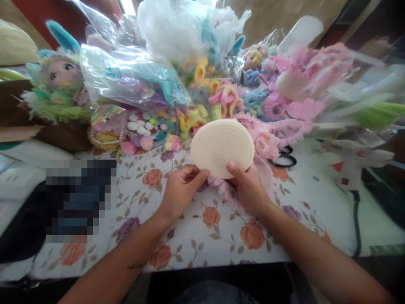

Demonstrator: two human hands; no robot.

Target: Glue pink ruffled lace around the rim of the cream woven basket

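A cream round disc (218, 145) with concentric ridges, like woven straw, is tilted up with its broad face toward me. My right hand (248, 185) grips its lower right edge, thumb on the face and fingers behind. At the lower left edge, my left hand (186, 183) is closed in a pinch, thumb and forefinger touching the rim. Pink ruffled lace (221, 188) hangs below the disc between both hands; whether it is fixed to the disc is hidden. Black-handled scissors (283, 160) lie to the right, partly under more pink lace (268, 139).
Plush pieces, pompoms (129, 147) and clear plastic bags (126, 76) crowd the table's back. A doll (61, 76) stands at the back left. A white sewing machine (351, 156) is on the right. The floral tablecloth (202, 240) spans the front; a blurred-out patch (80, 198) lies left.
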